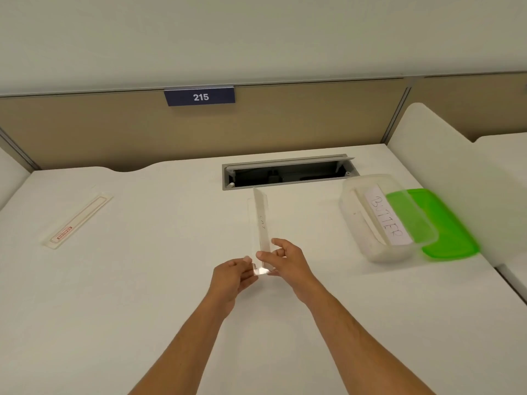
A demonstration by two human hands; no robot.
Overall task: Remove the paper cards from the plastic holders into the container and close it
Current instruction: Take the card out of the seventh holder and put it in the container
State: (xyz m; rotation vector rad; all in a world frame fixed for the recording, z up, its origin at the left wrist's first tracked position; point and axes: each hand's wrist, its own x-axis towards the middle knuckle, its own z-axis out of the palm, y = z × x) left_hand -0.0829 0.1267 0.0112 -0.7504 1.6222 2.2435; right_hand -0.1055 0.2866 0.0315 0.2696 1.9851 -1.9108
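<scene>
Hands [256, 269] between flat holder [77, 222], container [379, 223]

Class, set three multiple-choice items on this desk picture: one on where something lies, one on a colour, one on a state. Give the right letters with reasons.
1. Where does the lid lie?
A. beside the container, on its right
B. by the strip at far left
C. in the cable slot

2. What colour is the lid?
A. blue
B. green
C. red

3. What state is the container in?
A. shut
B. overturned
C. open, with a card inside

Key: 1 A, the lid rests on the desk by the container's right wall. 2 B, it is bright green. 3 C, no lid covers it and the BUTTER card shows inside.
</scene>
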